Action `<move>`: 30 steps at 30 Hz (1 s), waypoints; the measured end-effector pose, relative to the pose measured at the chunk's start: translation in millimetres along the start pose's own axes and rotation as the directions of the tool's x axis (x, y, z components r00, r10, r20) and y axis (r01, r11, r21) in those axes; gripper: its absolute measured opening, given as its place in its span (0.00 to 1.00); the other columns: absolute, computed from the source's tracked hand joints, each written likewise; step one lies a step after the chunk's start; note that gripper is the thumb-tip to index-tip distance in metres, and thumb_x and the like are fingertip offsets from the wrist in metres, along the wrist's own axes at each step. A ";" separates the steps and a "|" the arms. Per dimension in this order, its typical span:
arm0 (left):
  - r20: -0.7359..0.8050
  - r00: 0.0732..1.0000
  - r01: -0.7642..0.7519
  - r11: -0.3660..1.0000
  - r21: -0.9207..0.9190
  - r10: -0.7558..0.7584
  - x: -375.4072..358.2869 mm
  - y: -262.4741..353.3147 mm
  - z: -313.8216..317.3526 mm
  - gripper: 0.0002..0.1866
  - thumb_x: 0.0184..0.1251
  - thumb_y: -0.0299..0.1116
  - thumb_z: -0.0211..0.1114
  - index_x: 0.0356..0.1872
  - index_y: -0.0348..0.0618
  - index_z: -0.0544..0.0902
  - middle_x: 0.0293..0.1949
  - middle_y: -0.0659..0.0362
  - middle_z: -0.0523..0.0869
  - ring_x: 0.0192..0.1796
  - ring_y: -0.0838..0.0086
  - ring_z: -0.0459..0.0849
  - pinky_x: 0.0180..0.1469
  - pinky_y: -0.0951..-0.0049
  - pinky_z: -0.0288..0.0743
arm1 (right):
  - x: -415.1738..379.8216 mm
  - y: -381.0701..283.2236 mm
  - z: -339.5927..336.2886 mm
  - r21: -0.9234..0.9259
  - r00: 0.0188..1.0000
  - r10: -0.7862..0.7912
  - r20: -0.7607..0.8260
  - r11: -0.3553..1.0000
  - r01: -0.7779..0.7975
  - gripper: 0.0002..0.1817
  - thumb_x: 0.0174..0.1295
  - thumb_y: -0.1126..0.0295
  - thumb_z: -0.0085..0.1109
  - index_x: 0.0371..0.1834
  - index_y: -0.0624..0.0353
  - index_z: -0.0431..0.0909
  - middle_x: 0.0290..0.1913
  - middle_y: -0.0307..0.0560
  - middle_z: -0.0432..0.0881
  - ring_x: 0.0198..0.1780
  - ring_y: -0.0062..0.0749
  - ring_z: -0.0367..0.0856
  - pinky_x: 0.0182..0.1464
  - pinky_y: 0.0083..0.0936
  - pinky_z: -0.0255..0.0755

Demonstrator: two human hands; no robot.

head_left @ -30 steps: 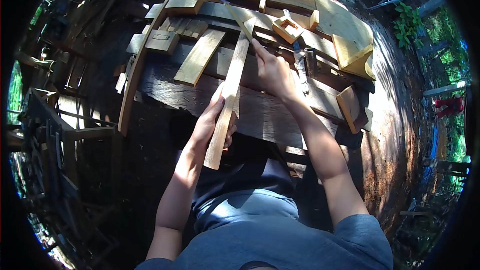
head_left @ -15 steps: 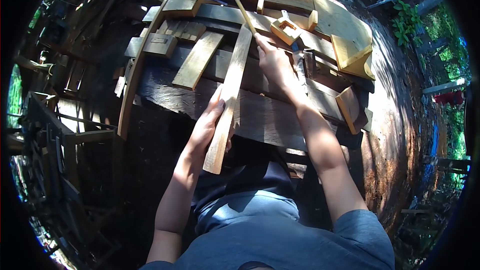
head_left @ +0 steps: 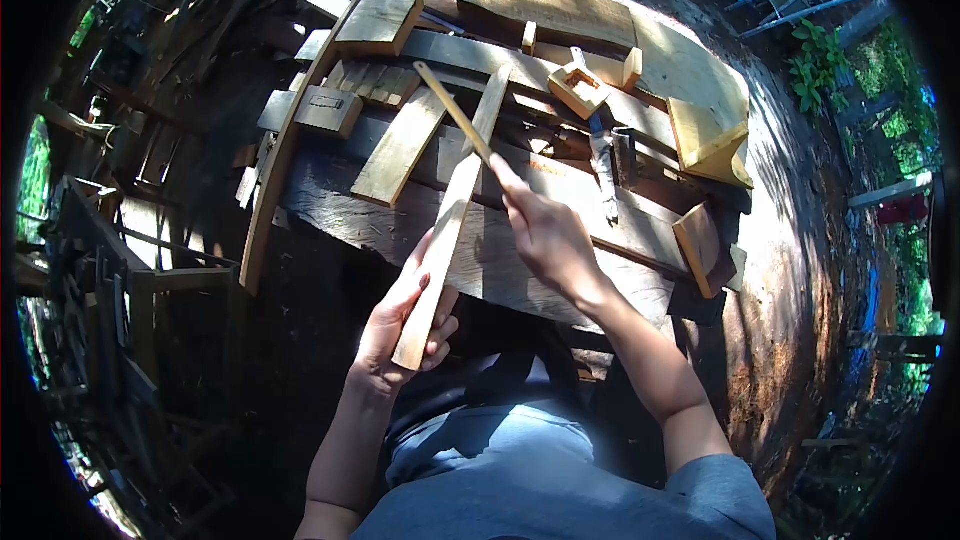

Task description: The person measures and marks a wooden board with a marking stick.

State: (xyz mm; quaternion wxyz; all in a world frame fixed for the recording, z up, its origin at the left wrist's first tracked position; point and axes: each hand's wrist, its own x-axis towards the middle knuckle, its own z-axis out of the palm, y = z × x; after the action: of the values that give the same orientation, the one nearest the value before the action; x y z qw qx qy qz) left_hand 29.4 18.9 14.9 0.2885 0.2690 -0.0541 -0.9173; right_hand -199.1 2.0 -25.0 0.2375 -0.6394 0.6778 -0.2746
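Observation:
My left hand (head_left: 392, 322) is closed around the lower part of a long wooden strip (head_left: 450, 205), which slants up and away over the workbench. A thin, flat yellowish stick (head_left: 453, 110), with a small hole near its far tip, is gripped in my right hand (head_left: 552, 243). The stick crosses over the strip in this view, and my right fingertips are close to the strip's right edge. Left of the strip, a flat board (head_left: 400, 150) lies on the workbench (head_left: 520, 250). A hollowed wooden block (head_left: 580, 88) sits beyond my right hand.
Wood blocks and boards cover the slatted bench. A chisel-like tool (head_left: 603, 165) lies right of my right hand. A long narrow lath (head_left: 270, 180) leans along the bench's left edge. Yellow angled pieces (head_left: 705, 140) stand at the right. A wooden frame (head_left: 150, 280) is on the ground left.
My right hand has moved down towards me, and the stick now crosses the strip, tip to the left. My left hand and the strip have come slightly lower and to the left.

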 end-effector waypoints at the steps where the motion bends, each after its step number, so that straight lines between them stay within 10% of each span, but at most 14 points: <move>1: 0.003 1.000 -0.007 0.998 0.055 0.007 2.5 -1.6 -3.0 0.36 0.75 0.39 0.58 0.78 0.65 0.52 0.25 0.56 0.73 0.16 0.73 0.75 0.12 0.76 0.72 | -5.7 -7.9 -6.4 0.018 0.996 0.073 0.053 0.997 -0.074 0.27 0.71 0.69 0.48 0.73 0.38 0.66 0.46 0.59 0.86 0.48 0.56 0.85 0.51 0.43 0.78; 3: 0.018 1.000 -0.022 0.995 0.098 0.020 2.0 -1.0 -0.8 0.37 0.73 0.38 0.60 0.78 0.65 0.52 0.26 0.56 0.74 0.17 0.73 0.75 0.12 0.75 0.72 | 6.1 1.2 -4.8 0.097 0.985 -0.070 -0.155 0.992 0.086 0.26 0.72 0.68 0.48 0.73 0.37 0.67 0.47 0.58 0.86 0.46 0.56 0.85 0.48 0.43 0.79; 7: -0.072 0.997 -0.025 0.976 0.217 0.042 0.1 0.0 7.3 0.38 0.73 0.38 0.61 0.79 0.64 0.51 0.26 0.58 0.74 0.17 0.75 0.75 0.13 0.75 0.74 | 88.9 33.3 -1.4 -0.172 0.973 0.137 -0.187 0.970 -0.170 0.22 0.73 0.61 0.47 0.69 0.36 0.70 0.30 0.62 0.85 0.34 0.63 0.85 0.41 0.52 0.80; 9: 0.060 0.998 -0.012 0.998 0.054 0.009 0.7 3.7 3.3 0.38 0.74 0.37 0.60 0.79 0.64 0.50 0.26 0.57 0.74 0.16 0.75 0.73 0.13 0.75 0.74 | 117.0 66.8 23.2 -0.115 0.916 -0.093 -0.390 0.992 0.052 0.22 0.72 0.61 0.47 0.69 0.35 0.71 0.29 0.63 0.84 0.34 0.64 0.84 0.41 0.53 0.80; 19: -0.023 1.000 0.010 0.997 0.083 -0.009 -0.9 9.1 6.7 0.40 0.73 0.34 0.61 0.79 0.65 0.49 0.30 0.56 0.79 0.20 0.74 0.79 0.17 0.72 0.80 | 16.3 3.0 -5.3 0.172 0.993 0.068 -0.095 0.984 -0.051 0.27 0.72 0.65 0.48 0.75 0.35 0.63 0.53 0.59 0.83 0.48 0.59 0.84 0.52 0.46 0.78; 20: -0.008 1.000 0.002 0.996 0.089 -0.001 0.0 8.7 3.1 0.40 0.72 0.35 0.62 0.79 0.64 0.49 0.31 0.56 0.79 0.21 0.75 0.79 0.16 0.73 0.80 | 38.7 -12.7 -23.6 0.073 0.950 0.301 0.078 0.949 -0.307 0.25 0.74 0.66 0.46 0.74 0.41 0.65 0.57 0.60 0.81 0.55 0.57 0.81 0.56 0.42 0.75; 23: 0.025 1.000 -0.001 0.999 0.045 0.000 0.0 4.4 2.9 0.40 0.73 0.35 0.61 0.79 0.64 0.49 0.31 0.56 0.79 0.21 0.75 0.79 0.16 0.73 0.79 | 109.2 72.6 24.9 -0.043 0.884 -0.191 -0.427 0.981 0.191 0.22 0.74 0.60 0.45 0.71 0.40 0.68 0.35 0.64 0.85 0.36 0.64 0.84 0.43 0.51 0.80; 27: 0.006 1.000 0.009 0.999 0.051 -0.009 -1.5 10.4 11.3 0.39 0.73 0.35 0.61 0.79 0.65 0.49 0.31 0.56 0.78 0.21 0.74 0.78 0.17 0.73 0.80 | 67.9 15.4 -11.6 -0.085 0.974 0.160 -0.161 0.981 -0.175 0.23 0.74 0.63 0.46 0.71 0.39 0.68 0.39 0.62 0.86 0.38 0.60 0.85 0.44 0.48 0.80; 30: 0.031 0.999 0.007 0.999 0.034 -0.008 -1.1 10.2 8.5 0.40 0.73 0.37 0.61 0.79 0.64 0.49 0.30 0.55 0.78 0.20 0.74 0.77 0.16 0.73 0.79 | 20.3 11.2 1.7 0.085 0.988 0.079 -0.133 0.994 -0.068 0.25 0.74 0.64 0.46 0.74 0.38 0.65 0.39 0.61 0.86 0.38 0.60 0.85 0.45 0.46 0.81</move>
State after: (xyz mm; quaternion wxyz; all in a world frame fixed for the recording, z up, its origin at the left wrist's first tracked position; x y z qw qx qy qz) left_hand 30.8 10.6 25.2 0.2795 0.2597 -0.0732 -0.9214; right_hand -207.6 -18.0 -33.2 0.2262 -0.5835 0.7040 -0.3357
